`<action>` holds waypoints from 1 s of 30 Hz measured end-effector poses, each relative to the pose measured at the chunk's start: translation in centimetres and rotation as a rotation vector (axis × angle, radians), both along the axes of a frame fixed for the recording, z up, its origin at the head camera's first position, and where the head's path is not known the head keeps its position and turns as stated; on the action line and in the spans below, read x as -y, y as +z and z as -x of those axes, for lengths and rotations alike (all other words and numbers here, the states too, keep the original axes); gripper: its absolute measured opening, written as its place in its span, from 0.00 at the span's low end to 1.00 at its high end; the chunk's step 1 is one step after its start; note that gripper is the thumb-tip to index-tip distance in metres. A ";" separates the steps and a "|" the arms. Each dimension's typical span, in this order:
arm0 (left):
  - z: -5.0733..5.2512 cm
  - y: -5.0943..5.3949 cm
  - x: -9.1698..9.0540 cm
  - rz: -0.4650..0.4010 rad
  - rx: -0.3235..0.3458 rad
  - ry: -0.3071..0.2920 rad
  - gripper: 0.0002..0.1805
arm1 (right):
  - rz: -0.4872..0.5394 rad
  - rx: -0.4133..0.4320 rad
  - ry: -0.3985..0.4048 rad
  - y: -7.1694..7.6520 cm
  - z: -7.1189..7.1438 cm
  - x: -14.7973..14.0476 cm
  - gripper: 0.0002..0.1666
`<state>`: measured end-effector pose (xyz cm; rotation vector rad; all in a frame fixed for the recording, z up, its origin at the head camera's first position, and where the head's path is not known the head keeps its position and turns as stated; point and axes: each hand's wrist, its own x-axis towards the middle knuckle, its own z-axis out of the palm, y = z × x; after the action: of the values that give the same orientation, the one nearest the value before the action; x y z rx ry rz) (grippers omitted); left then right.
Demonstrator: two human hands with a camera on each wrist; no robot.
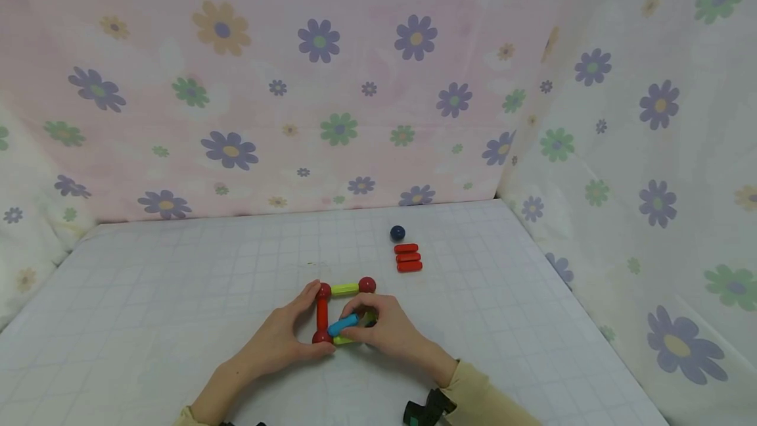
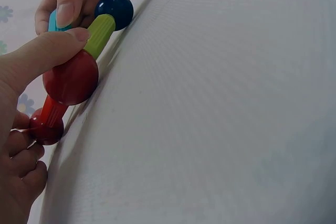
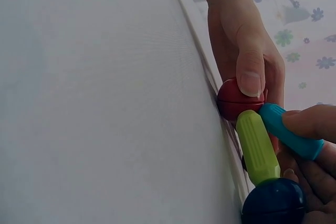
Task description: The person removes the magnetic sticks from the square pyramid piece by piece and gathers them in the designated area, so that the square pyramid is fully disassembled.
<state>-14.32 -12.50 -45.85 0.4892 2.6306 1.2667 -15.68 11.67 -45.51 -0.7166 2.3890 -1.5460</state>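
A square-like frame of balls and rods lies on the table, with red balls, a red rod (image 1: 322, 314) on its left and a yellow-green rod (image 1: 345, 289) at the back. My left hand (image 1: 275, 339) grips its left side, thumb on the near red ball (image 2: 71, 78), fingers by the far red ball (image 2: 47, 127). Between thumb and fingers, my right hand (image 1: 395, 334) pinches a light blue rod (image 3: 291, 129), whose end meets the near red ball. The near yellow-green rod (image 3: 257, 148) runs from that ball to a dark blue ball (image 3: 274, 203). My right hand partly hides the frame's right side.
Several loose red rods (image 1: 408, 258) lie side by side beyond the frame, with a loose dark blue ball (image 1: 397, 233) behind them. A white gridded cloth covers the table (image 1: 177, 281). Flowered curtains (image 1: 367, 169) stand at the back and sides.
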 end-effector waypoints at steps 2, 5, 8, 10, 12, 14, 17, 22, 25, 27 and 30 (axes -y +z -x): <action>0.0 0.0 0.0 -0.001 0.001 0.001 0.60 | -0.002 0.009 0.002 0.0 0.0 0.0 0.10; 0.0 -0.1 0.0 -0.002 0.003 0.001 0.60 | -0.003 0.019 0.005 -0.1 0.0 -0.1 0.09; 0.0 -0.1 0.0 0.001 0.003 -0.002 0.60 | 0.012 0.034 0.009 0.0 0.1 -0.3 0.10; 0.1 -0.2 0.0 0.000 0.004 -0.004 0.60 | 0.027 0.044 0.015 0.1 0.2 -0.3 0.10; 0.0 -0.1 0.0 0.001 0.006 -0.004 0.60 | 0.040 0.057 0.018 0.1 0.3 -0.4 0.10; 0.0 -0.1 0.0 -0.001 0.010 -0.002 0.60 | 0.058 0.060 0.019 0.1 0.5 -0.6 0.10; -0.1 -0.1 0.0 -0.002 0.015 -0.001 0.60 | 0.074 0.057 -0.010 0.4 0.9 -1.0 0.11; -0.2 -0.1 0.0 0.021 0.020 0.010 0.60 | 0.095 0.020 -0.123 1.0 1.5 -2.4 0.13; -0.2 -0.1 0.0 0.035 0.022 0.020 0.60 | 0.099 0.001 -0.201 1.3 1.7 -3.8 0.13; -0.1 -0.1 -0.1 0.039 0.025 0.022 0.60 | 0.093 -0.007 -0.249 1.4 1.9 -4.8 0.13; 0.0 -0.1 -0.3 0.039 0.027 0.023 0.60 | 0.079 -0.019 -0.302 1.4 2.3 -6.4 0.16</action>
<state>-14.30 -12.25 -45.90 0.4342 2.6409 1.2175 -17.97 18.04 -44.08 -0.3976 2.5562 -1.7608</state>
